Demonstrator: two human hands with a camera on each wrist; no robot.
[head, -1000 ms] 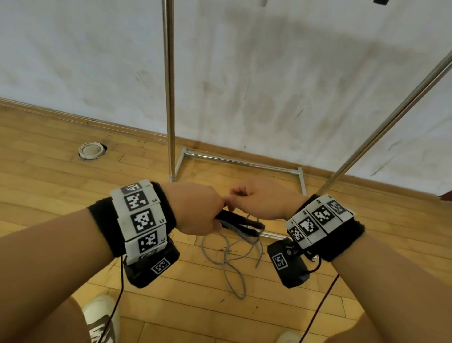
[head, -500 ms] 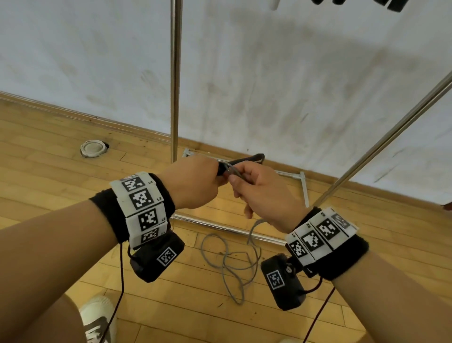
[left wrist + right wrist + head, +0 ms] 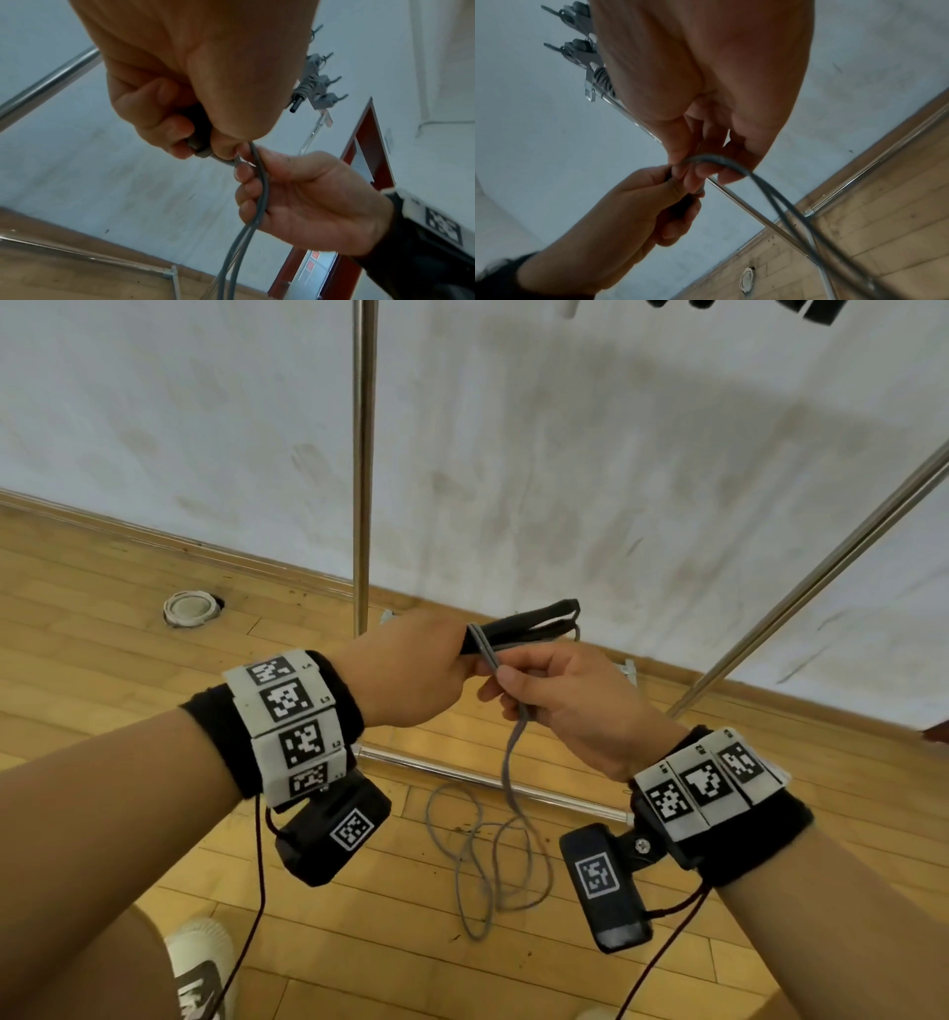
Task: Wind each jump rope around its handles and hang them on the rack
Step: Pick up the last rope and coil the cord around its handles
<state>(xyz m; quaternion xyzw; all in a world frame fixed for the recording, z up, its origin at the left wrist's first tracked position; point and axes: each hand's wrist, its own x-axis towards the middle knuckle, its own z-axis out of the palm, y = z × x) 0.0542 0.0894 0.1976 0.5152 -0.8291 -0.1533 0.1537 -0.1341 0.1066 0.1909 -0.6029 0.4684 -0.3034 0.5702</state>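
Grey cord, lifted since a second ago, is being pinched by the right hand at the black handles the left hand is gripping toward two o'clock, starting the winding.

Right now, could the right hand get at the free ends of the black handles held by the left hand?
Probably yes: the handles jut uncovered from the left hand, just above the right hand, which pinches the grey rope.

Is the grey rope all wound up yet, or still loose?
Still loose. The grey rope hangs from the right hand and lies in loops on the floor.
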